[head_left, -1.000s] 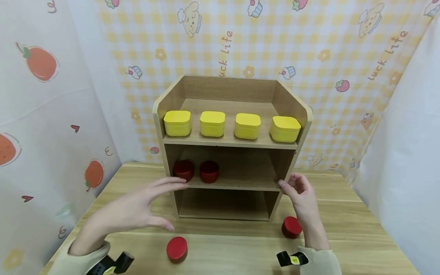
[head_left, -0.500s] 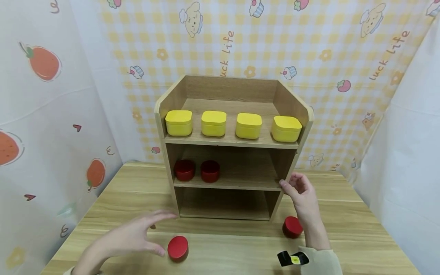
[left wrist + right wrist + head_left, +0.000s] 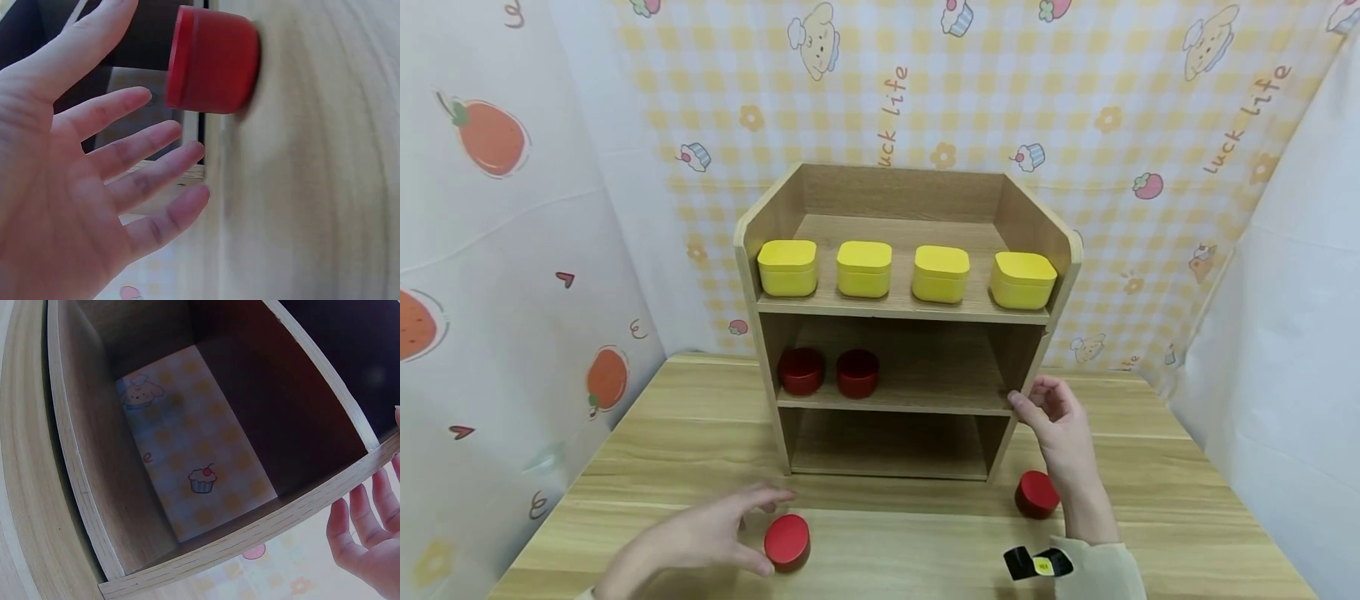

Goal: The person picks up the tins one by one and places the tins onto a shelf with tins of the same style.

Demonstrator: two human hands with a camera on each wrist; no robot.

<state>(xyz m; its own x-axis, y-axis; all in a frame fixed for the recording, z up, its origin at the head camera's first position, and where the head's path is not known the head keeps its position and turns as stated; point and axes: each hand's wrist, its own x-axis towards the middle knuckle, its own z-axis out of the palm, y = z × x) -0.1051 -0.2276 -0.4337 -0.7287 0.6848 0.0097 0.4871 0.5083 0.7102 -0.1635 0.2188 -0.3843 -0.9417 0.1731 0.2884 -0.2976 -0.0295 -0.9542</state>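
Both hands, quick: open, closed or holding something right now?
Left hand: open, holding nothing, beside a red container.
Right hand: holding the wooden shelf unit by its right side panel.

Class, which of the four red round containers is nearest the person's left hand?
The red round container on the tabletop beside the left hand. A second container sits there near the right hand; two others stand on the middle shelf.

Rear hanging (image 3: 955,92): yellow-white gingham, cartoon dogs, cupcakes, "luck life" lettering | left sheet (image 3: 512,225): white, creased, orange-red fruit, small hearts | right sheet (image 3: 1273,333): plain white | bench (image 3: 1180,517): pale wood, streaked grain | light: soft, diffuse
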